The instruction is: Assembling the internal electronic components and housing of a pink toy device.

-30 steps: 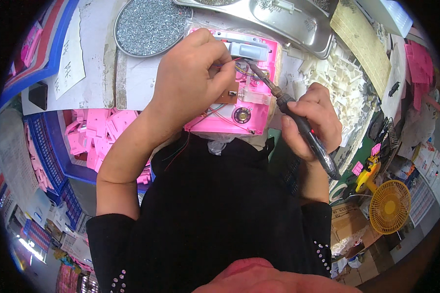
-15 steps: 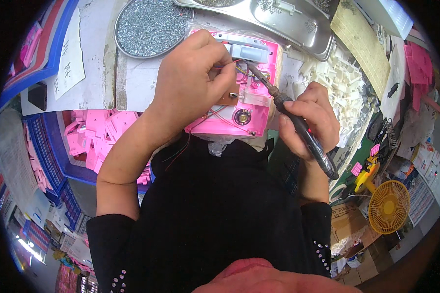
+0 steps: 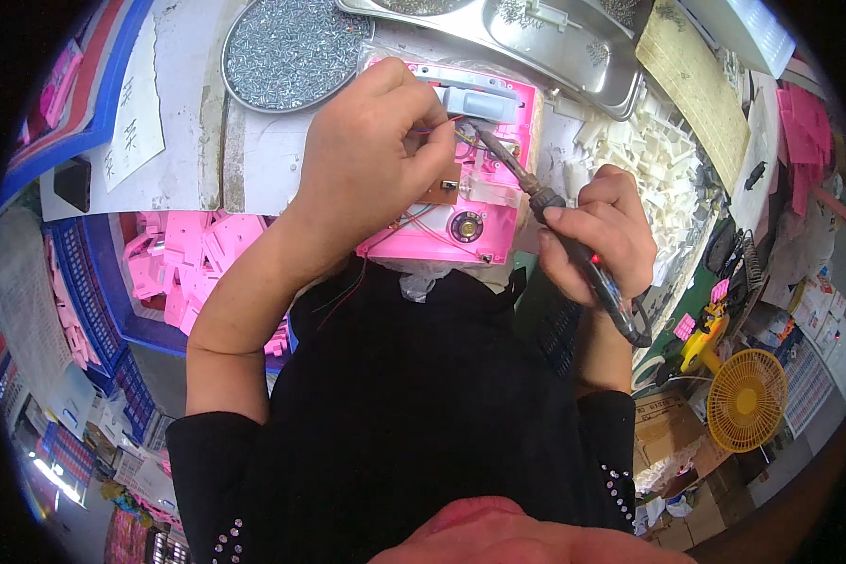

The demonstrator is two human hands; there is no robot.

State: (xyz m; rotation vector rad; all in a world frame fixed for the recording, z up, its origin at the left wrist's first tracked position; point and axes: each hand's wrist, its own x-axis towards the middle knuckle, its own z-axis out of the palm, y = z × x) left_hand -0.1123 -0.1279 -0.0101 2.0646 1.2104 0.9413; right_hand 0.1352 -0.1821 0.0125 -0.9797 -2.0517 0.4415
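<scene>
Head view, looking down. The pink plastic housing lies open at the near edge of the worktop, between the two hands, its inside showing a small brown circuit board, thin wires and a round speaker. The left hand rests on the housing's left half, fingers pinched narrowly on a wire beside the board. The right hand is closed around the dark handle of a soldering iron — its tip slants up and left into the housing, near the grey part at the far side. A round tray of small screws sits at the far edge, left of a metal tray; white plastic pieces are heaped toward the right edge. A blue crate of pink parts stands below the worktop — left of the person.
</scene>
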